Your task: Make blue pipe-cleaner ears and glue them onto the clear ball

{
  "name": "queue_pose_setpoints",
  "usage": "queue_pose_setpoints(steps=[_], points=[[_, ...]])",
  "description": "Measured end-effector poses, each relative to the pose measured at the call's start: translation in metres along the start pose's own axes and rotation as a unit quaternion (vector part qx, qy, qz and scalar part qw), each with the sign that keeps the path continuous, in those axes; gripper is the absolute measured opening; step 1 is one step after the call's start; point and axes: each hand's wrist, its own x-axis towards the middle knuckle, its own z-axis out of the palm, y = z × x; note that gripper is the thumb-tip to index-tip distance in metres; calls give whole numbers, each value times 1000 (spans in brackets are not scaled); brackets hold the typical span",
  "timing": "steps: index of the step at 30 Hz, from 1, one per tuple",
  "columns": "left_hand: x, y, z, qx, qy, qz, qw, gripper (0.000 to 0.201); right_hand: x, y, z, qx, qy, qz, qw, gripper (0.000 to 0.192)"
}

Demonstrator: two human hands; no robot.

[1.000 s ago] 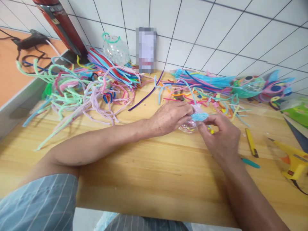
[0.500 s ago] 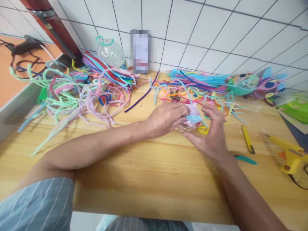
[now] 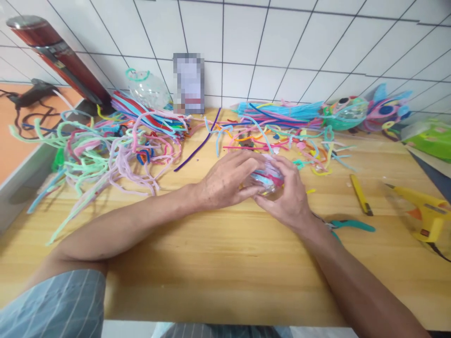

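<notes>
I have the left hand [image 3: 227, 182] and right hand [image 3: 289, 193] grasping a round, clear-plastic, lilac-and-blue piece [image 3: 268, 178] between them, likely for steadiness.

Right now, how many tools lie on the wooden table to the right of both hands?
3: teal pliers, partly behind the right forearm; a yellow cutter beyond them; a yellow glue gun near the right edge. Others may be hidden under the arm.

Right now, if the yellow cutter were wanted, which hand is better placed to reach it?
Probably the right hand: the yellow cutter lies off to its right, while the left hand is farther away. Both hands hold the colourful piece, so the left might steady it alone.
</notes>
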Motion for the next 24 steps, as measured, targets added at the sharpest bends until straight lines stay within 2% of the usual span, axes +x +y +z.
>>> queue_pose_setpoints(steps=[5,9,14,18,24], points=[[3,-1,-9,-1,7,46,999,66,-1,-7,-2,-8,24,-16,1000,94],[5,2,-19,8,20,70,997,49,2,-10,-4,-36,52,-66,996,94],[3,7,-15,6,24,119,993,19,4,-12,-4,-46,63,-83,994,89],[1,7,-10,-3,14,112,994,16,2,-12,-2,-43,69,-79,994,87],[0,9,-6,2,32,90,995,16,0,-13,0,-49,54,-64,995,84]])
